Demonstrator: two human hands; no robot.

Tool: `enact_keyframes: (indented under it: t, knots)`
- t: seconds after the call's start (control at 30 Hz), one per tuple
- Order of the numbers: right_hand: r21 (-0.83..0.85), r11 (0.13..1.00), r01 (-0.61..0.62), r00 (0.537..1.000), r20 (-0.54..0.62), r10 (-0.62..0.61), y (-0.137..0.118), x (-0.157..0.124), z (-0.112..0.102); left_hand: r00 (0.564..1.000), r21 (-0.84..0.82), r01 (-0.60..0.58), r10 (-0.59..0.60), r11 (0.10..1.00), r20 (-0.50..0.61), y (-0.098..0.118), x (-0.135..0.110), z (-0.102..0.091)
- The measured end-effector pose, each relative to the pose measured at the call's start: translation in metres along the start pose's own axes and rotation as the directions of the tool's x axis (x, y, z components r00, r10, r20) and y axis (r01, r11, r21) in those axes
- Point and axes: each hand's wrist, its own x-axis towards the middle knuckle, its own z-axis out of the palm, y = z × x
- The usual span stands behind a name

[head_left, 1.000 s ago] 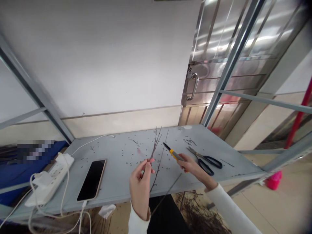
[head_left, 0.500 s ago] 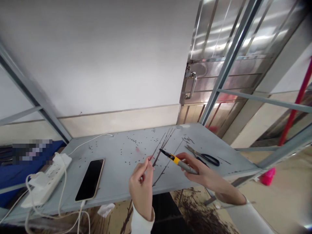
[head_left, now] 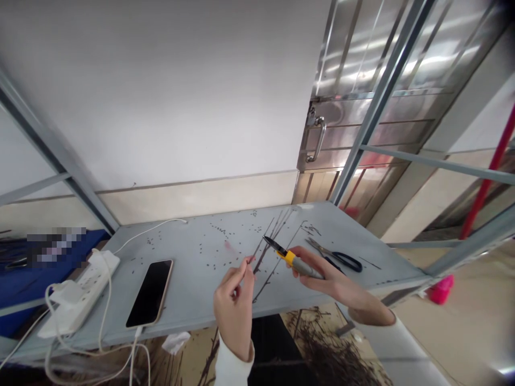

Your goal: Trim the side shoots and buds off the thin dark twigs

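Note:
Between the fingertips of my left hand (head_left: 234, 300) is a thin dark twig (head_left: 263, 236), which points up and away over the table. My right hand (head_left: 322, 273) is closed round the grey-and-yellow handle of small pruning shears (head_left: 290, 258). Their narrow dark jaws reach left, near the twig's upper part; I cannot tell whether they touch it. More twigs (head_left: 276, 228) lie on the table beyond my hands, and one long twig (head_left: 267, 279) lies below the shears. Scissors (head_left: 336, 256) with dark handles rest to the right, partly behind my right hand.
Small dark bits (head_left: 219, 230) are scattered over the grey table (head_left: 189, 289). A phone (head_left: 149, 294) with a cable and a white power strip (head_left: 80, 297) lie on the left. Metal frame posts (head_left: 378, 107) stand at the sides. A heap of twigs (head_left: 338, 348) is below the front edge.
The shears' jaws have moved slightly up along the twig, and my right hand has shifted a little up and left. My left hand keeps its pinch on the twig.

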Motion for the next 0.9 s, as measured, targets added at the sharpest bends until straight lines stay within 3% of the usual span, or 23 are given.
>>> enact_keyframes:
  t: [0.23,0.9]
  knots:
    - [0.037,0.999,0.024,0.999,-0.022,-0.023,0.018,0.002,0.004,1.000,0.007,-0.015,0.015,1.000,-0.017,0.001,-0.002,0.000]
    - [0.108,0.993,-0.037,0.998,-0.048,0.043,0.015,0.002,0.008,0.998,0.069,-0.018,0.014,0.997,0.058,-0.007,-0.002,0.001]
